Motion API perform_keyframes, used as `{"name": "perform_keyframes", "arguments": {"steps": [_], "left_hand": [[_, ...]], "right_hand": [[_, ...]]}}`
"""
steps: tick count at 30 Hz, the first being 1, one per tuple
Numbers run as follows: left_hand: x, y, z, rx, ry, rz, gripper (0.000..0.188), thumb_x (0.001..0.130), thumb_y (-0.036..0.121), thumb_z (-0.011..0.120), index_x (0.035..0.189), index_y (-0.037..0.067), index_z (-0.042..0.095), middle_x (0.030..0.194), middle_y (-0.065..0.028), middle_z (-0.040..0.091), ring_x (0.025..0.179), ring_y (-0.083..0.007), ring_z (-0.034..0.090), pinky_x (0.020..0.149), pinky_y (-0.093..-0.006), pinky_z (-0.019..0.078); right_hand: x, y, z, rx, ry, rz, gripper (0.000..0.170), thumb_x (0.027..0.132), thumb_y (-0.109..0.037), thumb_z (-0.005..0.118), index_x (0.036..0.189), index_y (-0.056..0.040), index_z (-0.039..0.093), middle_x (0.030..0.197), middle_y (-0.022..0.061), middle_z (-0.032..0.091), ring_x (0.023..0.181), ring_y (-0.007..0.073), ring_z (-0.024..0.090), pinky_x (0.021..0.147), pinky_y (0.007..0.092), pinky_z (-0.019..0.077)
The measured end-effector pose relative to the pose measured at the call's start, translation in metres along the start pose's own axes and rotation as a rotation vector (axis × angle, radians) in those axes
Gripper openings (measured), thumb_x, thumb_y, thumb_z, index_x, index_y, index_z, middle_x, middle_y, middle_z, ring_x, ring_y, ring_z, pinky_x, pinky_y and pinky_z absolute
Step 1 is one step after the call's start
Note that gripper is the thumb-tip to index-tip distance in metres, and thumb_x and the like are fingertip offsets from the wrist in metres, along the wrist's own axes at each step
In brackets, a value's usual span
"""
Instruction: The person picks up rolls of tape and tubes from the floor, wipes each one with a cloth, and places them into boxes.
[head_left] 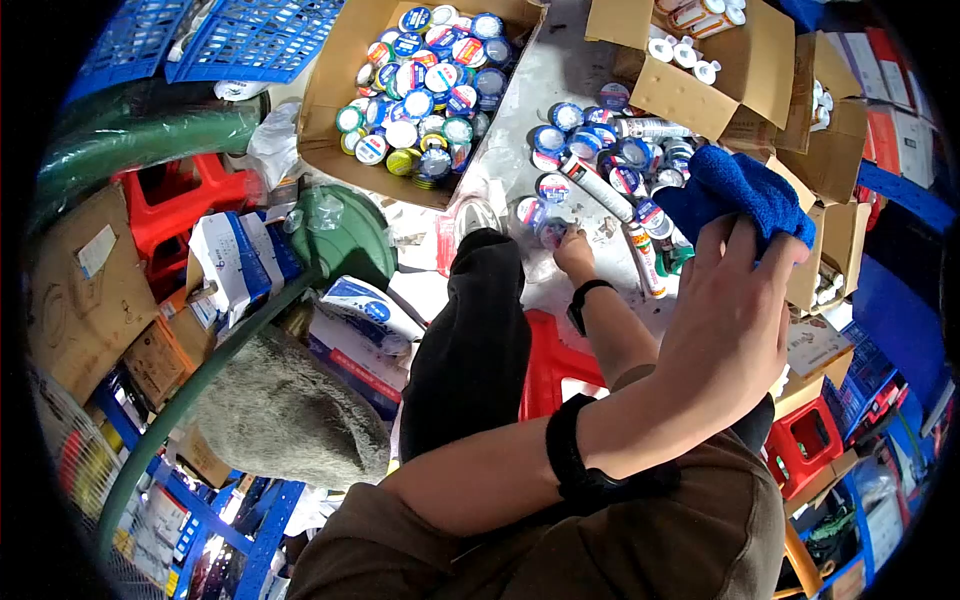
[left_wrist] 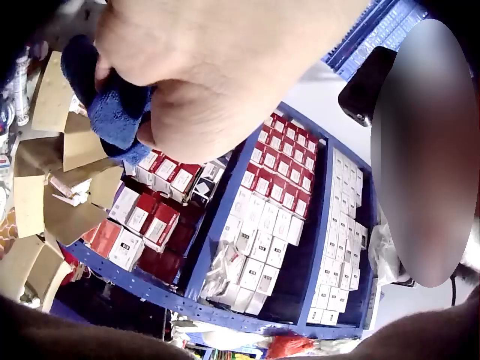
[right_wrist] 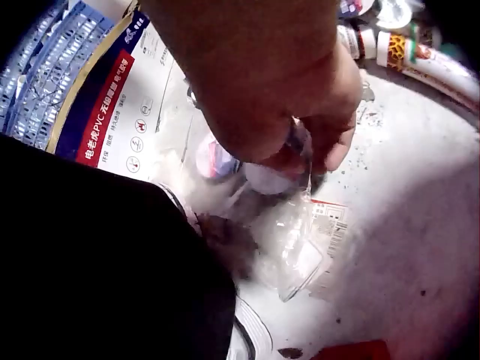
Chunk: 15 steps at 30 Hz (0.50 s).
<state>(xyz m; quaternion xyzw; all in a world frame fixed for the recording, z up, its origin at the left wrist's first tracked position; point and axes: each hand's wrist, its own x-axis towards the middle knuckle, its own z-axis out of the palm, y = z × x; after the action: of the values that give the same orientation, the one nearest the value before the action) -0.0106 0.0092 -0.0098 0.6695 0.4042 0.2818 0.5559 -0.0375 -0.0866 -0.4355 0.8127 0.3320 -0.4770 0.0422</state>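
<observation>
My left hand (head_left: 725, 310) is raised at the right of the head view, its fingers curled round a bunched blue cloth (head_left: 740, 195). The left wrist view shows that hand (left_wrist: 195, 67) from close by, with the cloth (left_wrist: 116, 112) under its fingers. Lower down, my right hand (head_left: 577, 258) reaches to the floor beside a tape roll (head_left: 552, 232). In the right wrist view the right hand (right_wrist: 292, 112) pinches crumpled clear plastic (right_wrist: 289, 236), and a pale roll (right_wrist: 268, 178) lies against its fingers. Its fingertips are partly hidden.
An open carton (head_left: 400, 188) full of tape rolls stands beyond the legs. Loose rolls and tubes (head_left: 598, 188) cover the floor ahead. Cartons of white bottles (head_left: 685, 95) stand at upper right. A red stool (head_left: 550, 365) is close to the knee, and shelves (left_wrist: 202, 247) hold small boxes.
</observation>
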Motion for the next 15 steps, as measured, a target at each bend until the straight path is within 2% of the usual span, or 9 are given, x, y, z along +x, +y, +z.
{"name": "perform_keyframes", "arguments": {"steps": [3, 4, 5, 7, 10, 11, 13, 14, 15], "left_hand": [[0.001, 0.002, -0.006, 0.006, -0.005, -0.015, 0.042, 0.075, -0.002, 0.064, 0.115, 0.004, 0.051, 0.114, -0.0213, 0.048, 0.114, -0.0407, 0.047, 0.088, -0.0495, 0.0444], [0.001, 0.002, -0.008, -0.001, -0.016, -0.02, 0.041, 0.076, -0.002, 0.064, 0.115, 0.003, 0.051, 0.114, -0.0215, 0.048, 0.114, -0.0408, 0.047, 0.088, -0.0496, 0.0445], [0.001, 0.002, -0.008, -0.002, -0.013, -0.021, 0.041, 0.076, -0.002, 0.064, 0.115, 0.003, 0.051, 0.114, -0.0215, 0.048, 0.114, -0.0408, 0.047, 0.088, -0.0496, 0.0445], [0.001, 0.003, -0.006, -0.029, 0.005, -0.021, 0.042, 0.077, -0.001, 0.063, 0.116, 0.003, 0.051, 0.114, -0.0218, 0.048, 0.114, -0.0406, 0.047, 0.087, -0.0498, 0.0447], [0.0, 0.003, -0.006, -0.006, 0.026, -0.007, 0.043, 0.078, 0.0, 0.064, 0.119, 0.003, 0.05, 0.114, -0.0218, 0.049, 0.114, -0.0403, 0.047, 0.087, -0.0493, 0.0453], [0.0, 0.002, -0.006, -0.005, 0.028, -0.008, 0.043, 0.078, 0.0, 0.064, 0.119, 0.003, 0.05, 0.114, -0.0218, 0.049, 0.114, -0.0403, 0.047, 0.087, -0.0493, 0.0453], [0.0, 0.002, -0.007, 0.01, 0.019, -0.013, 0.042, 0.08, 0.003, 0.064, 0.12, 0.002, 0.051, 0.114, -0.0218, 0.049, 0.113, -0.0403, 0.048, 0.087, -0.0488, 0.0456], [0.0, 0.003, -0.008, 0.011, 0.019, -0.015, 0.042, 0.08, 0.003, 0.064, 0.12, 0.002, 0.051, 0.114, -0.0218, 0.049, 0.113, -0.0403, 0.048, 0.087, -0.0488, 0.0456], [0.0, 0.004, -0.008, 0.01, -0.001, -0.03, 0.042, 0.08, 0.003, 0.064, 0.12, 0.002, 0.051, 0.114, -0.0218, 0.049, 0.113, -0.0404, 0.048, 0.086, -0.0487, 0.0457]], "right_hand": [[0.003, 0.004, 0.0, 0.033, 0.007, -0.093, 0.054, 0.088, -0.026, 0.062, 0.135, -0.0037, 0.047, 0.129, 0.0263, 0.052, 0.115, 0.0408, 0.057, 0.097, 0.0444, 0.0479], [0.001, 0.002, 0.004, 0.017, 0.076, -0.076, 0.049, 0.086, -0.026, 0.064, 0.131, -0.0095, 0.053, 0.123, 0.0241, 0.058, 0.115, 0.0388, 0.057, 0.096, 0.0435, 0.0482], [0.001, 0.002, 0.004, 0.014, 0.075, -0.078, 0.049, 0.086, -0.026, 0.064, 0.131, -0.0095, 0.053, 0.123, 0.0241, 0.058, 0.115, 0.0388, 0.057, 0.096, 0.0435, 0.0482], [0.002, 0.005, 0.007, 0.021, 0.102, -0.346, 0.039, 0.088, -0.027, 0.06, 0.123, -0.0086, 0.06, 0.11, 0.0227, 0.066, 0.11, 0.038, 0.061, 0.093, 0.0433, 0.0496], [0.014, 0.001, 0.02, 0.067, 0.013, -0.276, 0.034, 0.09, -0.029, 0.055, 0.111, -0.0038, 0.065, 0.097, 0.0218, 0.069, 0.097, 0.0388, 0.066, 0.089, 0.0437, 0.0518], [0.019, 0.001, 0.024, 0.066, 0.011, -0.277, 0.034, 0.09, -0.029, 0.055, 0.111, -0.0038, 0.065, 0.097, 0.0218, 0.069, 0.097, 0.0388, 0.066, 0.089, 0.0437, 0.0518], [0.023, -0.002, 0.028, 0.201, -0.089, -0.145, 0.039, 0.092, -0.035, 0.053, 0.103, 0.0008, 0.066, 0.092, 0.0216, 0.07, 0.081, 0.0349, 0.07, 0.077, 0.0429, 0.056], [0.023, -0.002, 0.03, 0.201, -0.091, -0.145, 0.039, 0.092, -0.035, 0.053, 0.103, 0.0008, 0.066, 0.092, 0.0216, 0.07, 0.081, 0.0349, 0.07, 0.077, 0.0429, 0.056], [0.02, -0.005, 0.03, 0.303, -0.139, -0.115, 0.042, 0.091, -0.037, 0.056, 0.103, 0.0017, 0.066, 0.091, 0.0213, 0.07, 0.077, 0.0315, 0.07, 0.072, 0.0412, 0.0566]]}}
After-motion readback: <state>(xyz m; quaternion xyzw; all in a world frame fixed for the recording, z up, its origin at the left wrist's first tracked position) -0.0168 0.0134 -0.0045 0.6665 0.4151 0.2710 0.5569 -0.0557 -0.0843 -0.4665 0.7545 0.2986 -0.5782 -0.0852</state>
